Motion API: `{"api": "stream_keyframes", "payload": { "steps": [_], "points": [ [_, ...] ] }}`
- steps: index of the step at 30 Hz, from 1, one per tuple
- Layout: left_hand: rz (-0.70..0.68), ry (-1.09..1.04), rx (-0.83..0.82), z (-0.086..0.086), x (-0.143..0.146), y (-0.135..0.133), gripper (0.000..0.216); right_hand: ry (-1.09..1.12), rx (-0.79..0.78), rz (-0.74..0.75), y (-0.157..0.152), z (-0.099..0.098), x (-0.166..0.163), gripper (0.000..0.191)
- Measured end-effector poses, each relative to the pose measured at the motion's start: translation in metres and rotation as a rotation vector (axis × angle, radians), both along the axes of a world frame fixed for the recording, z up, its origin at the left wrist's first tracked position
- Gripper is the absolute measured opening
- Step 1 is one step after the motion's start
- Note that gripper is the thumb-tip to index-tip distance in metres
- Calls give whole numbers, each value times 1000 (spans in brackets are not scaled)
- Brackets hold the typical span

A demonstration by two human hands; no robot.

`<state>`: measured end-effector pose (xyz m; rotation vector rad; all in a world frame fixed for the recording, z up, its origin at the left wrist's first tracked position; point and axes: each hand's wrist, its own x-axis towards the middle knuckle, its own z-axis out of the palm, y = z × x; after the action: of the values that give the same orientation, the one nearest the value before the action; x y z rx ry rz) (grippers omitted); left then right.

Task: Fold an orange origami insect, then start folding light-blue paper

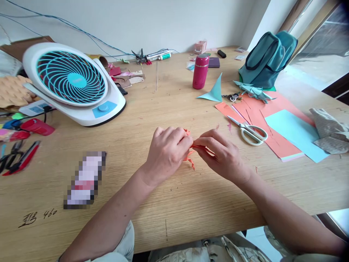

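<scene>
Near the middle of the wooden table, my left hand [170,151] and my right hand [220,154] meet around a small piece of folded orange paper [190,155]. Both hands are closed on it, fingertips pinching, with the left hand's fingers covering much of the piece. Thin, bent orange strips stick out below and above the left fingertips. A narrow folded part runs between the two hands into the right fingers. The full shape of the paper is hidden. To the right of my right hand lie white-handled scissors [252,134], resting partly on orange sheets [275,125].
A white fan [73,83] stands at left, near a blurred-out flat object [85,180]. Behind my hands are a magenta flask [201,72], a folded blue paper piece [214,91] and a blue paper model [255,91]. A teal bag [268,60] and blue sheet [296,133] are at right.
</scene>
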<state>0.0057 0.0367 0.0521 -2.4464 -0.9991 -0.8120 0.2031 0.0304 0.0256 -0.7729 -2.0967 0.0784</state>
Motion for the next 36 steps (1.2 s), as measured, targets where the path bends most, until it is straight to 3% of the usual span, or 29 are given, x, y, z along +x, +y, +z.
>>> {"api": "stream_keyframes", "payload": {
  "steps": [10,16,21,30,36],
  "points": [
    [57,17,-65,-7,7,-2,16,-28,1,-26,0,-4,5,10],
    [-64,-161,-374,-4,0,1,11,-8,-131,-3,2,-11,8,12],
    [-81,-371,-578,1,-3,1,14,148,-348,12,-2,-9,7,7],
    [-18,-551,-804,1,-5,4,10,433,-988,131,-1,-14,10,14],
    [-13,-635,-1140,-7,-6,6,17,490,-1087,191,1,-17,13,21]
  ]
}}
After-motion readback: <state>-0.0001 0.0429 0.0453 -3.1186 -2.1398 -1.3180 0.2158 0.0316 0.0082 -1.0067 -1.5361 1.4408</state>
